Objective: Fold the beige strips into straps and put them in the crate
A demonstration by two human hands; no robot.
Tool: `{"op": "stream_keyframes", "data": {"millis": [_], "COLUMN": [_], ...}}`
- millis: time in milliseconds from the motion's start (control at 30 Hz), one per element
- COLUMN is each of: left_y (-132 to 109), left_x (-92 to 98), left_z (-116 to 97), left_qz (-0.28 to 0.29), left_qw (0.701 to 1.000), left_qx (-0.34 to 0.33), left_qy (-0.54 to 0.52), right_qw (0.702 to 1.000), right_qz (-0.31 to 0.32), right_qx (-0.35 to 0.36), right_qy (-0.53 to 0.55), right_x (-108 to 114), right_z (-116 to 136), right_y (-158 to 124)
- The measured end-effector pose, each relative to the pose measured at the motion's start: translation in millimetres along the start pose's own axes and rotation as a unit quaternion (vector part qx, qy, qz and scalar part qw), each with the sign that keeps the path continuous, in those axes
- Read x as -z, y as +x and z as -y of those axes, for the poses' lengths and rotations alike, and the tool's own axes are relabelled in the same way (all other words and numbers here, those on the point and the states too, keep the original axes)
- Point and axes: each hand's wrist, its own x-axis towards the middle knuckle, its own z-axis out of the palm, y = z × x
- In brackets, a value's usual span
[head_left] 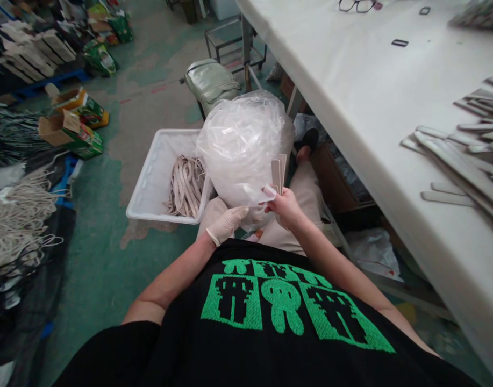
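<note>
Right hand [285, 208] pinches flat strips [276, 173] at the right edge of the bag [241, 137] — likely light, stiff, best held by one end; left hand [229, 223] at the bag's bottom, grip unclear.

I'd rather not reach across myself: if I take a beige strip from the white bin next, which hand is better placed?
Probably left: the left hand is nearer the white bin, while the right hand, farther off, holds flat strips.

Clear whitish crumpled plastic bundle [242, 129], flat rectangular beige strips [276, 176], smooth white surface [351, 80], black short-sleeved shirt [169, 344] — bright green block-and-rabbit print [281, 306]
</note>
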Motion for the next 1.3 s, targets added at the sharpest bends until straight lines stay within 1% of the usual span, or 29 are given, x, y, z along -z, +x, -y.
{"op": "stream_keyframes", "data": {"millis": [33,100,200,367,500,567,667,733,800,833,900,967,1000,1033,1067,1100,1133,1167,1200,1233,1267,1300], "left_y": [-3,-9,-15,-26,-28,-27,-24,-23,-23,-23,-26,-30,-34,-38,-45,-53,-62,-72,-82,-91,-98,-101], "left_x": [2.0,8.6,20.2,33.9,47.1,54.9,63.8,65.4,63.1,61.2,58.8,63.5,70.0,79.5,91.6,105.7,120.5,134.7,147.2,156.8,163.0,165.5], "left_z": [5,10,5,-2,-1,-1,-3,-3,-1,1,2,-8,-19,-34,-53,-74,-97,-119,-138,-154,-164,-168], "left_qz": [0.010,0.020,0.014,0.025,0.014,0.032,0.082,0.107,0.125,0.128,0.115,0.084,0.046,-0.004,-0.080,-0.171,-0.244,-0.287,-0.296,-0.319,-0.338,-0.352], "left_qw": [1.000,0.997,0.995,0.992,0.989,0.983,0.968,0.959,0.952,0.951,0.957,0.968,0.978,0.988,0.994,0.985,0.961,0.935,0.921,0.905,0.893,0.886], "left_qx": [0.012,0.037,0.060,0.093,0.091,0.101,0.130,0.146,0.157,0.164,0.175,0.170,0.149,0.112,0.053,-0.019,-0.104,-0.173,-0.217,-0.246,-0.260,-0.266], "left_qy": [0.027,0.069,0.085,0.079,0.117,0.150,0.196,0.219,0.231,0.227,0.199,0.163,0.137,0.105,0.054,-0.012,-0.076,-0.119,-0.132,-0.139,-0.142,-0.142], "right_qw": [1.000,0.999,0.997,0.993,0.991,0.992,0.993,0.993,0.993,0.993,0.992,0.989,0.986,0.983,0.978,0.973,0.969,0.965,0.962,0.960,0.957,0.954], "right_qz": [-0.009,-0.022,-0.050,-0.061,-0.062,-0.058,-0.046,-0.040,-0.035,-0.032,-0.025,-0.003,0.016,0.038,0.062,0.085,0.102,0.115,0.126,0.138,0.151,0.165], "right_qx": [-0.009,-0.029,-0.047,-0.063,-0.076,-0.077,-0.074,-0.071,-0.075,-0.082,-0.101,-0.132,-0.151,-0.172,-0.191,-0.209,-0.222,-0.231,-0.237,-0.242,-0.244,-0.245], "right_qy": [0.009,0.023,0.041,0.079,0.088,0.082,0.079,0.080,0.080,0.080,0.076,0.068,0.062,0.055,0.048,0.042,0.037,0.036,0.037,0.041,0.046,0.052], "right_x": [5,14,22,24,23,22,19,18,17,17,17,16,15,14,12,10,7,3,0,-4,-7,-10], "right_z": [2,3,1,-2,1,2,2,0,-2,-3,-5,-9,-11,-13,-15,-18,-21,-24,-27,-30,-32,-34], "right_y": [3,10,19,28,31,31,33,36,39,40,42,41,40,37,34,30,26,21,17,13,8,4]}}
